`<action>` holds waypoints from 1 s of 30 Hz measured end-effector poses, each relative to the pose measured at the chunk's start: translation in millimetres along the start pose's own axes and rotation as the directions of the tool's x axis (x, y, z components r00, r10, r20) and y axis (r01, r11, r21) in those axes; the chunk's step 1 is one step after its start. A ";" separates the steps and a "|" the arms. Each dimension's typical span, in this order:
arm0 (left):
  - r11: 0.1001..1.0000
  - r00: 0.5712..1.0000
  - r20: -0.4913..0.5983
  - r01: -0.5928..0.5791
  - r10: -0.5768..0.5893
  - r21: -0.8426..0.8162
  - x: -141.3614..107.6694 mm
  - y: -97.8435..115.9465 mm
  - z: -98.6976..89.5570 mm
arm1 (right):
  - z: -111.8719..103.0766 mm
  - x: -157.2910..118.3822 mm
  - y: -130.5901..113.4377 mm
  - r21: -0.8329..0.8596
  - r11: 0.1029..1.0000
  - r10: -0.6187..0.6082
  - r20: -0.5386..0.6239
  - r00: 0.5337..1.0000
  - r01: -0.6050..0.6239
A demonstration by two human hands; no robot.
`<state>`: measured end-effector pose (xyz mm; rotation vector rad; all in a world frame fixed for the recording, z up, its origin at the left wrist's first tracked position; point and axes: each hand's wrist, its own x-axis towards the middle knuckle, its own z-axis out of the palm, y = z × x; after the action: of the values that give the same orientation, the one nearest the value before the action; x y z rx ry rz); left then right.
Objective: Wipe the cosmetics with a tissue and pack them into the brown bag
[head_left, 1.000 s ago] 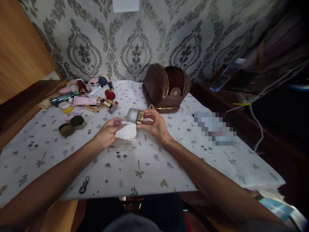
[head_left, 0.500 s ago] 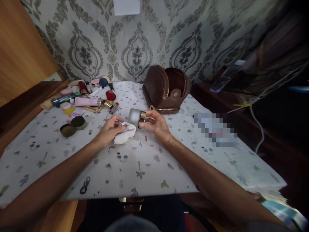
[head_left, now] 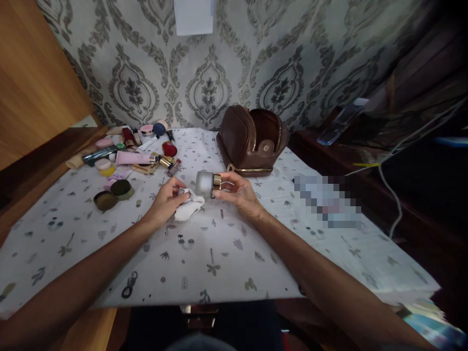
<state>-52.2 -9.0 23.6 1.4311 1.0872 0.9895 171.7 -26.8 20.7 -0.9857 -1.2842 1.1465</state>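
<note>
My right hand (head_left: 239, 194) grips a frosted glass bottle (head_left: 204, 184) by its gold cap end, with the bottle lying sideways and its base toward the left. In my left hand (head_left: 168, 199) a bunched white cloth (head_left: 189, 206) is pinched between thumb and fingers. The cloth hangs just left of and below the bottle, and a narrow gap seems to part them. Both hands are over the middle of the patterned white tablecloth (head_left: 212, 243). Behind my right hand stands a brown cosmetic bag (head_left: 237, 139) with its zipped top open.
At the left lie several cosmetics, among them a pink tube (head_left: 133, 158), a red round case (head_left: 169, 148), a yellow-and-white jar (head_left: 105, 167) and an opened dark compact (head_left: 122, 189). A blurred-out flat object (head_left: 327, 202) lies at the right. Beyond the table's right edge a white cable (head_left: 393, 195) hangs.
The cloth has drawn slightly away from the bottle's base, which now shows more fully. My right hand still holds the bottle. The whole view has shifted slightly downward in the frame.
</note>
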 end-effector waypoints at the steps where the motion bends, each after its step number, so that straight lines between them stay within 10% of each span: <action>1: 1.000 1.000 0.006 -0.007 0.007 -0.006 -1.0 2.4 0.5 | -0.3 0.4 0.4 -0.007 1.000 -0.005 -0.006 1.000 0.005; 8: 0.995 0.998 0.016 -0.056 0.058 -0.085 -3.8 12.9 -0.5 | -2.4 2.9 3.4 -0.071 0.996 -0.053 -0.066 0.996 0.049; 30: 0.993 0.991 -0.068 -0.116 0.115 -0.016 2.5 12.9 -6.9 | -2.8 -4.9 -0.5 0.033 0.995 0.078 0.292 0.953 -0.092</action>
<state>-56.8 -5.5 37.3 1.4673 1.0495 1.1343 174.8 -31.5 20.1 -0.8667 -1.4506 1.4218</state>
